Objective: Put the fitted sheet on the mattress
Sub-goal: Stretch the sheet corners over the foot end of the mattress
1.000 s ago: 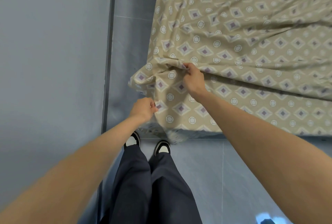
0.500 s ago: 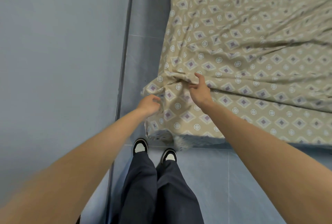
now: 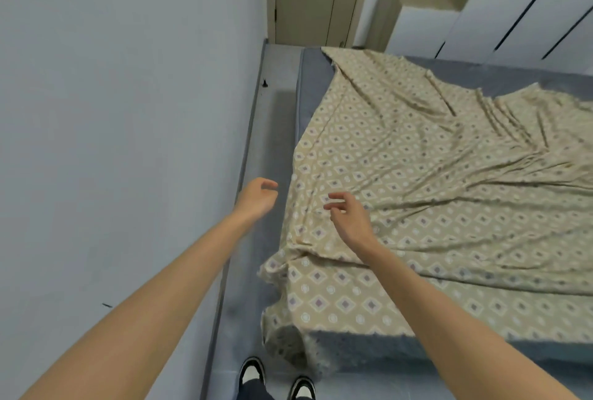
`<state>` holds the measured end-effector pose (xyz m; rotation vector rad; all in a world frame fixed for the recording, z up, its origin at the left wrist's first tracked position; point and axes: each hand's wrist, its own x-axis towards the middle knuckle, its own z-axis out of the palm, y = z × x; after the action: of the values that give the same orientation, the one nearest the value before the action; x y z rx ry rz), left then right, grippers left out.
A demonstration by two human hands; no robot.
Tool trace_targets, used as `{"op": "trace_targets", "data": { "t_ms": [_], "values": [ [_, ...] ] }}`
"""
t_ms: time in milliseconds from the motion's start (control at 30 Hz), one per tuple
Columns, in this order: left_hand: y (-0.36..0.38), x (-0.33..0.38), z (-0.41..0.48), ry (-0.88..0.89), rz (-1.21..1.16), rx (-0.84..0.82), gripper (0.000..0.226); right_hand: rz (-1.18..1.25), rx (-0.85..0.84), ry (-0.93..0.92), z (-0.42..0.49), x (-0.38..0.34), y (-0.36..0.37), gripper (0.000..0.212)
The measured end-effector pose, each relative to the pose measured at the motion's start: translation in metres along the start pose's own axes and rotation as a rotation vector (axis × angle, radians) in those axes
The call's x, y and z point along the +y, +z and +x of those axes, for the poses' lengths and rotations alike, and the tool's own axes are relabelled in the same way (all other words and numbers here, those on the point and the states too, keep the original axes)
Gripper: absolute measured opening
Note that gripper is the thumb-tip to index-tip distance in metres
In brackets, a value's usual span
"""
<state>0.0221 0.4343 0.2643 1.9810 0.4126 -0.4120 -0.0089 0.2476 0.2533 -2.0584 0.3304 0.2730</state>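
Wall standing at 9 o'clock, crowding narrow floor gap; my left hand and right hand hovering with fingers apart, gripping nothing; fitted sheet lying rumpled, leaving mattress bare at 12 o'clock.

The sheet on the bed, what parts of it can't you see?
Head view:
- The sheet runs off the right edge, so its right side is cut off.
- Its elastic hem at the near corner is bunched and blurred.
- The right arm hides a strip of it.
- Mattress under it: mostly covered.
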Motion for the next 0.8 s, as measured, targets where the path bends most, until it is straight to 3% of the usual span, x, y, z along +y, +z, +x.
{"op": "trace_targets", "data": {
  "t_ms": [267, 467, 800],
  "values": [
    [-0.053, 0.114, -0.053, 0.145, -0.360, 0.012, 0.023, 0.101, 0.123, -0.150, -0.022, -0.094, -0.052, 0.030],
    [-0.098, 0.150, -0.045, 0.242, -0.342, -0.025, 0.024, 0.174, 0.223, -0.250, -0.011, -0.147, -0.053, 0.028],
    [-0.113, 0.196, 0.019, 0.252, -0.340, -0.026, 0.018, 0.238, 0.277, -0.219, 0.049, -0.184, -0.061, 0.027]
  ]
}}
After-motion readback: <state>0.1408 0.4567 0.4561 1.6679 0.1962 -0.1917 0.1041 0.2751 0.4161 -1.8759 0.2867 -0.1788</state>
